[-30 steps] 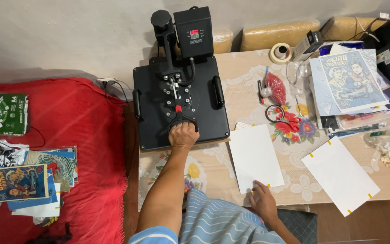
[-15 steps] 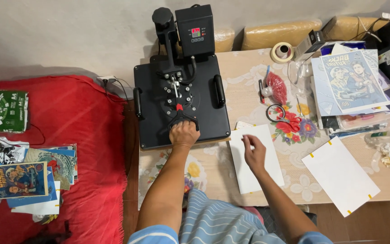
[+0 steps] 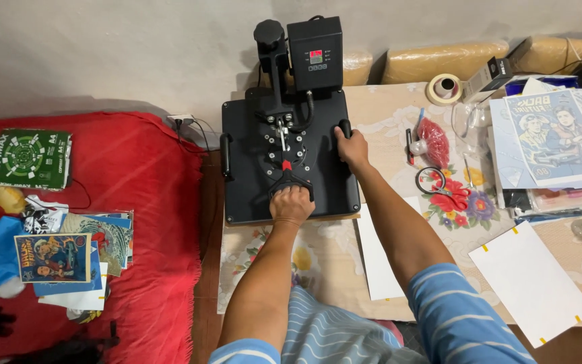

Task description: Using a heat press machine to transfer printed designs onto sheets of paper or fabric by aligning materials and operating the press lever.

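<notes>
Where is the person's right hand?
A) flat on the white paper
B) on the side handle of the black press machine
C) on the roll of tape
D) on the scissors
B: the right hand wraps the black side handle on the right edge of the black press machine, away from the scissors, the roll of tape and the white paper.

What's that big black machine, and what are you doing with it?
It's a heat press, a flat black machine sitting on a table with a flowery cloth. The left hand grips the front lever handle and the right hand holds the side handle on the plate. The top plate looks closed down flat. White sheets with bits of yellow tape lie beside it, next to red-handled scissors, a roll of tape and a stack of printed posters.
</notes>
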